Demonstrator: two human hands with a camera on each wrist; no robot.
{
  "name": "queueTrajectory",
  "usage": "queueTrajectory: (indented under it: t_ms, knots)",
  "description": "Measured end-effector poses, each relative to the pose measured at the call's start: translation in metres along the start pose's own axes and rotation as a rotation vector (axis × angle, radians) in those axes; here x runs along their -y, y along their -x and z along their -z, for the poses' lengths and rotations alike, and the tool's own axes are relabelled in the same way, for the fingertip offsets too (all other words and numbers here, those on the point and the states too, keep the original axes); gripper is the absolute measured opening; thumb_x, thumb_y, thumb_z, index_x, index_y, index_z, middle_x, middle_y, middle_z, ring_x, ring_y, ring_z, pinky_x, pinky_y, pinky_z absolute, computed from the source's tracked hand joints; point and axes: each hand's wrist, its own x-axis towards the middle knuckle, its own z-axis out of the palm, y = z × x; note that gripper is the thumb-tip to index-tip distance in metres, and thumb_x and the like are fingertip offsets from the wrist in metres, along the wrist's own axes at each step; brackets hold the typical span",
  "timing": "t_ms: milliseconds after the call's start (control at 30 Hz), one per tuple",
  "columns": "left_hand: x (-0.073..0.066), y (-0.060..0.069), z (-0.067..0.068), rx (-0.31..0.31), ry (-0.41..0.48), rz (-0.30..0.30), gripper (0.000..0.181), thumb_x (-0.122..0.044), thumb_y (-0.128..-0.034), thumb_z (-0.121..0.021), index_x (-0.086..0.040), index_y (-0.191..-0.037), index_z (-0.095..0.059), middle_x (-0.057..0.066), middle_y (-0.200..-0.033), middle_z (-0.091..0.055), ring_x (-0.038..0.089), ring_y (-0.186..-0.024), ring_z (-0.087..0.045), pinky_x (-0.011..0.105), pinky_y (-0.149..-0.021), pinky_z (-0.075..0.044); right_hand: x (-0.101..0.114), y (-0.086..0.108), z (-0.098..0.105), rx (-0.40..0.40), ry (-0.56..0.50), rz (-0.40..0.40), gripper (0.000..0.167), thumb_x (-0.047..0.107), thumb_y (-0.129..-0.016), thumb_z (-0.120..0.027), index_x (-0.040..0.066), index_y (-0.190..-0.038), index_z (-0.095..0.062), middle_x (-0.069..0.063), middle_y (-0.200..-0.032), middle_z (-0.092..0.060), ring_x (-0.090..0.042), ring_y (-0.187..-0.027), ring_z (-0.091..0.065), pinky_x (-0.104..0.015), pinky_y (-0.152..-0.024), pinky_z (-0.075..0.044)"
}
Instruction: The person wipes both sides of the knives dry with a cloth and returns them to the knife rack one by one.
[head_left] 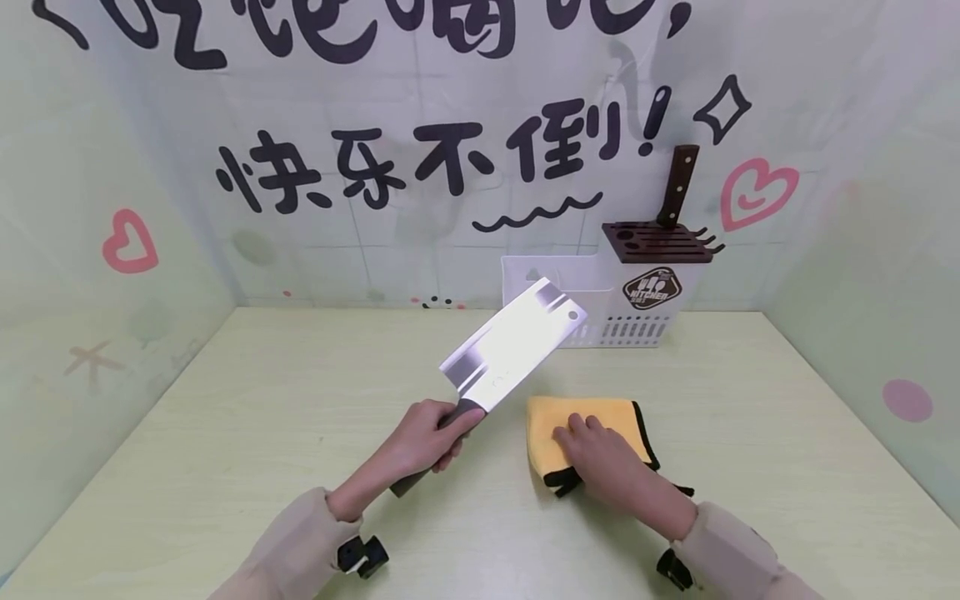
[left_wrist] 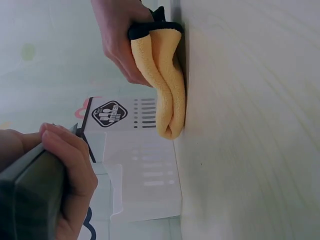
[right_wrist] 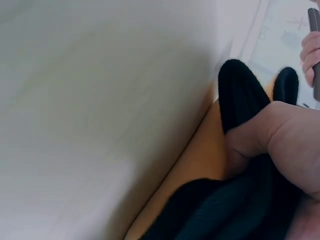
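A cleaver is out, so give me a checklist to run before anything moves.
1. Left hand gripping the handle of the cleaver: ok.
2. Right hand holding the folded yellow cloth: ok.
3. Blade apart from cloth: ok.
4. Brown-handled utensil standing in the white knife holder: ok.
5. Blade clean on both faces: cannot tell; glare covers one, the other is hidden.

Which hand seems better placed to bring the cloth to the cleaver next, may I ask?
Probably the right hand: it grips the folded yellow cloth, while the left hand is occupied holding the cleaver by its handle.
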Motion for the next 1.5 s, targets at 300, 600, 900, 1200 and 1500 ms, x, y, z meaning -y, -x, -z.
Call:
queueTrajectory:
  t_ms: [300, 600, 900, 1200, 1500]
  knots:
    - [0.0, 0.001, 0.0, 0.008, -0.006, 0.001, 0.042, -0.037, -0.0907, -0.049, -0.001, -0.068, -0.051, 0.0, -0.049, -0.047, 0.01, -0.036, -0.044, 0.026, -0.036, -0.038, -0.011, -0.004, -0.005, 0.075, -0.099, -0.05, 0.036, -0.006, -0.06, -0.065, 0.003, -0.089, -0.045, -0.004, -0.071, -0.04, -0.016, -0.058, -0.036, -0.025, -0.046, -0.033]
    - [0.001, 0.0, 0.001, 0.007, -0.015, -0.003, 0.043, -0.037, -0.0912, -0.048, 0.0, -0.068, -0.052, -0.001, -0.048, -0.047, 0.01, -0.035, -0.044, 0.026, -0.036, -0.038, -0.015, -0.004, -0.002, 0.1, -0.235, -0.109, 0.042, -0.008, -0.06, -0.064, 0.004, -0.092, -0.041, -0.002, -0.061, -0.042, -0.015, -0.05, -0.039, -0.027, -0.043, -0.033]
    - [0.001, 0.001, 0.001, 0.009, -0.011, 0.008, 0.042, -0.036, -0.0911, -0.049, -0.001, -0.067, -0.051, 0.0, -0.048, -0.047, 0.01, -0.035, -0.044, 0.026, -0.036, -0.038, -0.019, -0.004, -0.003, -0.022, -0.152, -0.124, 0.03, -0.004, -0.06, -0.068, 0.01, -0.076, -0.047, 0.004, -0.06, -0.036, -0.012, -0.052, -0.034, -0.022, -0.04, -0.026]
    - [0.0, 0.002, 0.004, -0.01, -0.018, 0.019, 0.044, -0.039, -0.0891, -0.051, -0.002, -0.067, -0.051, -0.001, -0.048, -0.047, 0.009, -0.036, -0.044, 0.026, -0.037, -0.038, -0.027, -0.003, -0.001, -0.413, -0.218, -0.263, 0.033, -0.013, -0.057, -0.07, 0.0, -0.082, -0.053, -0.017, -0.088, -0.051, -0.03, -0.075, -0.051, -0.036, -0.055, -0.046]
    - [0.001, 0.002, 0.006, -0.045, -0.038, 0.01, 0.044, -0.04, -0.0884, -0.052, -0.002, -0.066, -0.05, 0.0, -0.049, -0.048, 0.01, -0.036, -0.044, 0.026, -0.037, -0.037, -0.029, -0.002, 0.006, -0.758, -0.292, -0.332, 0.037, -0.01, -0.06, -0.072, -0.005, -0.091, -0.051, -0.017, -0.083, -0.054, -0.031, -0.077, -0.054, -0.042, -0.063, -0.047]
